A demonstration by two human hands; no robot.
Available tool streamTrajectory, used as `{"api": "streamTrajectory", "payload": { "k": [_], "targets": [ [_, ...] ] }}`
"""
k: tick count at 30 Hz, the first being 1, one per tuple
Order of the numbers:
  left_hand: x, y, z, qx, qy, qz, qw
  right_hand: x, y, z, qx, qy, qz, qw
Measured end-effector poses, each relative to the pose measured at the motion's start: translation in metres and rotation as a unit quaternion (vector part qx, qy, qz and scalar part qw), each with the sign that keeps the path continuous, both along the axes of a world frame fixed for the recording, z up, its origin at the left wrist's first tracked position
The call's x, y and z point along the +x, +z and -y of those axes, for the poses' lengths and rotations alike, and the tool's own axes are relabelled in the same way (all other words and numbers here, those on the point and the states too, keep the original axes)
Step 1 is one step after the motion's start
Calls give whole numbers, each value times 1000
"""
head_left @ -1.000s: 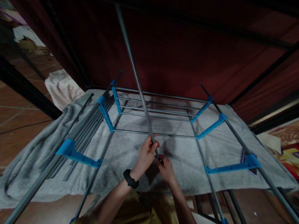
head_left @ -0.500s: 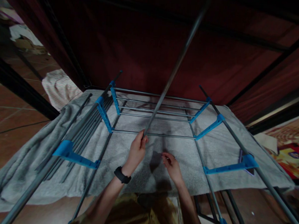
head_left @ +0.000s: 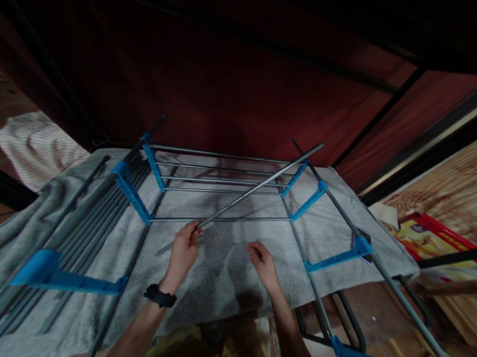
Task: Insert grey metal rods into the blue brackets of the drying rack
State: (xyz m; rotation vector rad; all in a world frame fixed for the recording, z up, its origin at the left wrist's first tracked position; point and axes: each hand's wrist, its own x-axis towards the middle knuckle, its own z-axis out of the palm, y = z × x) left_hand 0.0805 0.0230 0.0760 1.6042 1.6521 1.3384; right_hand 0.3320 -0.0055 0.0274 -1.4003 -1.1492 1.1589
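My left hand (head_left: pixel 184 250), a black watch on its wrist, grips a long grey metal rod (head_left: pixel 254 190) near its lower end. The rod slants up to the right across a drying-rack frame (head_left: pixel 216 218) of grey rods and blue plastic brackets (head_left: pixel 131 191). My right hand (head_left: pixel 261 260) hovers a little to the right over the grey towel (head_left: pixel 221 268), fingers loosely curled and holding nothing. The rod's far tip reaches the frame's back right corner.
A bundle of spare grey rods (head_left: pixel 79 229) lies along the left of the towel. A striped cloth (head_left: pixel 36 146) is at far left. A dark red wall (head_left: pixel 227 82) rises behind. A colourful box (head_left: pixel 431 236) and wooden boards sit at right.
The rod swung from leaning up-left, through steeply up-right, down to a low slant over the frame. My right hand let go of it and moved apart. The view turned right.
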Motion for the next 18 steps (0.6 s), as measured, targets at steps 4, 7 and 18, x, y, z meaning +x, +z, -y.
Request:
{"api": "streamTrajectory", "payload": {
  "k": [4, 7, 18],
  "targets": [
    [-10, -17, -4, 3, 7, -23, 1000, 3, -2, -5, 1, -25, -9, 1000],
    [-19, -30, -6, -4, 5, -47, 999, 6, -5, -7, 0, -37, -23, 999],
    [-17, -35, -3, -16, -13, -136, 991, 25, -12, -16, -15, -96, -78, 992]
  ]
}}
